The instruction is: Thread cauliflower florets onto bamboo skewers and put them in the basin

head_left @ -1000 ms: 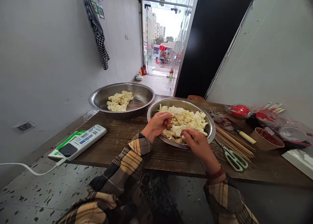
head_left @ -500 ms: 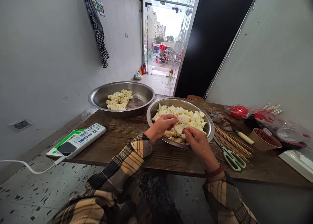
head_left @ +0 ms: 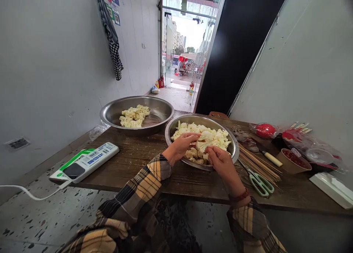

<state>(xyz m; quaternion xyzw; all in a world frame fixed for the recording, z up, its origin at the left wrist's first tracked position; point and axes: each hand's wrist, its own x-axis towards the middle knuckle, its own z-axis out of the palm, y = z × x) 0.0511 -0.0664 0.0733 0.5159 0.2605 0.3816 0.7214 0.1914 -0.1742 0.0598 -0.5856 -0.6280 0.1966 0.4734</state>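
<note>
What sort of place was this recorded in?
Probably a small eatery or food shop, judging by the glass door onto a street, QR-code signs, and cauliflower near thin sticks.

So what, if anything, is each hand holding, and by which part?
The right hand appears to pinch a cauliflower floret by its stem end. What the left hand holds cannot be told.

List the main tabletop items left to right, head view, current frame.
White charging device → left metal basin → right metal basin heaped with cauliflower → green-handled scissors → paper bowl → white box.
</note>
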